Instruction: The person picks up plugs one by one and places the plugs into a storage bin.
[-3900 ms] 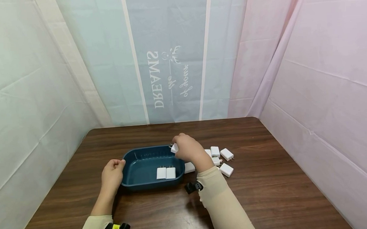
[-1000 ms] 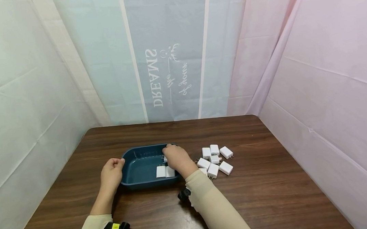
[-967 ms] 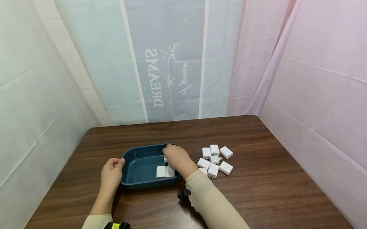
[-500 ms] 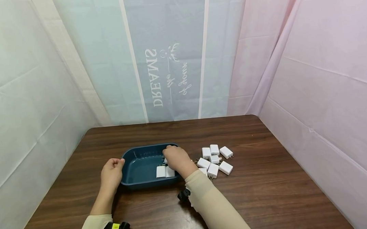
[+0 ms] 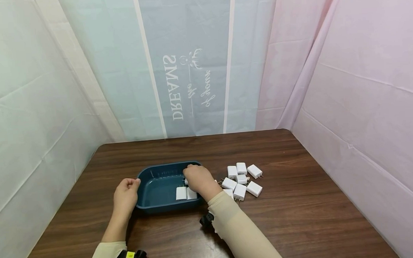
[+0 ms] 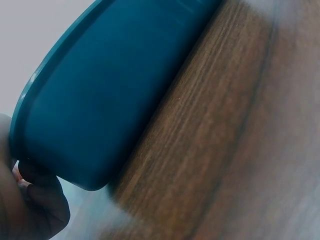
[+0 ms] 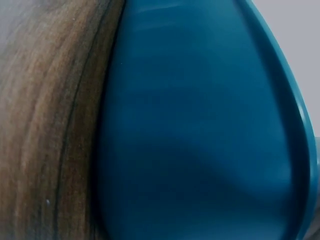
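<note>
My left hand (image 5: 125,195) pinches the left end of a dark blue plastic tray (image 5: 156,193). The left wrist view shows the thumb and curled fingers (image 6: 47,202) at the tray's rim. Inside the tray, two white USB charger plugs (image 5: 181,193) lie side by side near the front right, prongs pointing away. Over the tray's right end reaches my right hand (image 5: 201,180), its fingers down inside, holding another white charger plug (image 5: 186,181) behind those two. Most of that plug is hidden by the hand. In the right wrist view the tray's outer wall (image 7: 195,125) hides the fingers.
Right of the tray, several white charger plugs (image 5: 240,192) lie in a loose cluster on the brown wooden table (image 5: 300,209), pointing various ways. The right forearm partly covers the nearest ones. A printed curtain (image 5: 195,29) hangs behind the table, with pale cloth on both sides.
Since the oldest frame my right hand has lowered a charger plug from above the tray's right rim into the tray. Over the last second both hands have stayed nearly still.
</note>
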Demonstrator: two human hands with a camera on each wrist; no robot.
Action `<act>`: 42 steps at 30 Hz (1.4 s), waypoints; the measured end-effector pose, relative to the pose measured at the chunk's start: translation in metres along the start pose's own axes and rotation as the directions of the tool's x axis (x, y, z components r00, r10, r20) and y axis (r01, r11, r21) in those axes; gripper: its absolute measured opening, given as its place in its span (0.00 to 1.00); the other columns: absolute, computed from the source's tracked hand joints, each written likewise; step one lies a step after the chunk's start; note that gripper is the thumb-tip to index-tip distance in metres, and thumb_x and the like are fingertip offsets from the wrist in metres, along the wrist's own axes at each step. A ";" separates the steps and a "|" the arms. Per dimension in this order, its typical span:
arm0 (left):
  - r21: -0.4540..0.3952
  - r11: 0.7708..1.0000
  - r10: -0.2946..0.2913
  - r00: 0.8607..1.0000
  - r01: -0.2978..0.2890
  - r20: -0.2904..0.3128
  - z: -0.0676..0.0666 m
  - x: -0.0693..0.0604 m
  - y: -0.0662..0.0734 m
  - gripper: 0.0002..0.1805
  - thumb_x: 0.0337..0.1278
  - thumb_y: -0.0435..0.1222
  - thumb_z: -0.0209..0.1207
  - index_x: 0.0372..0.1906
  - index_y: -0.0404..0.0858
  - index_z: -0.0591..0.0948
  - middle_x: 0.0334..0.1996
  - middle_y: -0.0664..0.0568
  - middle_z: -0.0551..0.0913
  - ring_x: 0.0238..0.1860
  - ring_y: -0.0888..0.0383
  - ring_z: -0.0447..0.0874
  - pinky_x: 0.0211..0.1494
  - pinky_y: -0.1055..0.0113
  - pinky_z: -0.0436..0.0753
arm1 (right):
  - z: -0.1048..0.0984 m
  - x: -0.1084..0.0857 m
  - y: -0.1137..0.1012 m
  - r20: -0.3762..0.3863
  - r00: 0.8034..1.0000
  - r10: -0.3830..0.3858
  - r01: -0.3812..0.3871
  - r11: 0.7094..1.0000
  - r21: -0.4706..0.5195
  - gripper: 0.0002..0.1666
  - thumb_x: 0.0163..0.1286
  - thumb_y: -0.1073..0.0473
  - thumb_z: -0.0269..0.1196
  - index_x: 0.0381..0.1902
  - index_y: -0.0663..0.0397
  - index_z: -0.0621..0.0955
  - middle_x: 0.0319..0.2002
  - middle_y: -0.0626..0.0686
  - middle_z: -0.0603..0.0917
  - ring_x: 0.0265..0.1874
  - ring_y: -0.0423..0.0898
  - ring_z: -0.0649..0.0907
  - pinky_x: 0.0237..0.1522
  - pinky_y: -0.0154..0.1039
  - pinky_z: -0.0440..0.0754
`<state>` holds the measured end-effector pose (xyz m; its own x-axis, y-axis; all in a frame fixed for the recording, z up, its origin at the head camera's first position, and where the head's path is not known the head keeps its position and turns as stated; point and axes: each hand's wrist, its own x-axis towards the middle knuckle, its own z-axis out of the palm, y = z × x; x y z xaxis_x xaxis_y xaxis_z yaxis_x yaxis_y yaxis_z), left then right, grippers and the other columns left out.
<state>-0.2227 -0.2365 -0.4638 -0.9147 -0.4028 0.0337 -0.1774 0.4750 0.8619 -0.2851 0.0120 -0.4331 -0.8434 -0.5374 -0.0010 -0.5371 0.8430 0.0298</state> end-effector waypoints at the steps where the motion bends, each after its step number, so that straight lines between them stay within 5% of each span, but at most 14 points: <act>1: -0.001 1.000 -0.001 1.000 0.001 0.001 0.000 0.000 0.000 0.19 0.79 0.47 0.51 0.49 0.32 0.77 0.30 0.48 0.73 0.34 0.53 0.71 0.34 0.63 0.71 | 0.000 0.000 0.000 0.001 1.000 0.000 0.000 1.000 -0.001 0.13 0.74 0.61 0.64 0.54 0.46 0.86 0.48 0.50 0.85 0.43 0.46 0.85 0.44 0.43 0.85; 24: -0.026 1.000 -0.010 1.000 0.010 0.019 0.000 0.001 -0.001 0.20 0.79 0.49 0.51 0.49 0.33 0.77 0.30 0.49 0.72 0.34 0.53 0.71 0.34 0.64 0.71 | 0.001 0.000 -0.002 0.005 1.000 0.019 -0.019 1.000 0.004 0.13 0.74 0.59 0.65 0.54 0.47 0.86 0.49 0.51 0.85 0.43 0.47 0.86 0.46 0.45 0.86; 33: -0.025 1.000 -0.010 1.000 0.011 0.017 0.000 0.000 0.002 0.20 0.79 0.48 0.51 0.49 0.33 0.77 0.30 0.50 0.72 0.33 0.54 0.71 0.33 0.63 0.71 | -0.024 -0.008 0.000 -0.060 0.998 0.014 -0.009 0.998 0.070 0.16 0.72 0.63 0.65 0.56 0.50 0.85 0.49 0.52 0.84 0.41 0.45 0.86 0.38 0.39 0.85; 42: -0.018 1.000 -0.018 1.000 0.019 0.016 0.000 0.001 0.001 0.20 0.79 0.48 0.51 0.49 0.33 0.77 0.30 0.49 0.72 0.34 0.53 0.71 0.34 0.63 0.71 | -0.051 -0.020 0.011 -0.091 0.995 0.035 -0.017 0.981 0.193 0.23 0.70 0.65 0.64 0.63 0.54 0.82 0.54 0.53 0.83 0.44 0.46 0.85 0.39 0.39 0.83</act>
<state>-0.2233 -0.2366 -0.4625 -0.9171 -0.3986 0.0097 -0.1878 0.4533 0.8713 -0.2733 0.0306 -0.3819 -0.8567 -0.5078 0.0911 -0.5159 0.8408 -0.1641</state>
